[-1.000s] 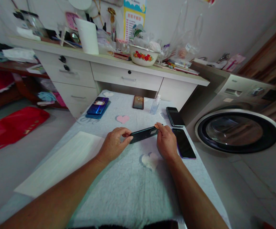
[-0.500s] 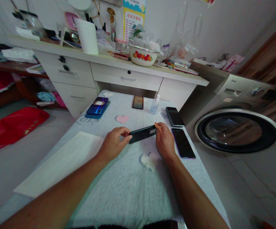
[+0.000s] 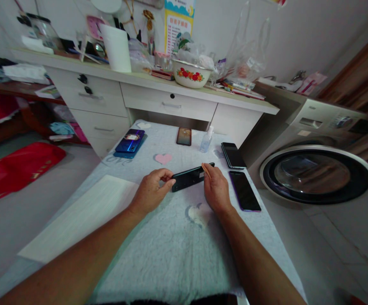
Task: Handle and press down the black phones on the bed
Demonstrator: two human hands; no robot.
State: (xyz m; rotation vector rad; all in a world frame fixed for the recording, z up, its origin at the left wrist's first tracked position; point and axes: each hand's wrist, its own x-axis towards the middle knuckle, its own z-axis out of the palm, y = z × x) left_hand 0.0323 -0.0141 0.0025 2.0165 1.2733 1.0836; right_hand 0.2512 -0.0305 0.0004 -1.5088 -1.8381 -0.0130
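A dark phone is held tilted above the cloth-covered table. My left hand pinches its left end between thumb and fingers. My right hand is closed on a small orange-brown cloth, pressed against the phone near its right end. Much of the cloth is hidden by the fingers. A phone with a purple edge lies face up just right of my right hand. Behind it rests a stack of dark phones. A clear spray bottle stands upright beyond my hands.
Blue phones lie stacked at the table's back left, and a brown-screened phone at the back. A pale board lies along the left side. Behind stands a white desk; a washing machine is at the right.
My right hand and the cloth have slid a little left along the phone, baring its right corner. My left hand keeps its grip in nearly the same place.
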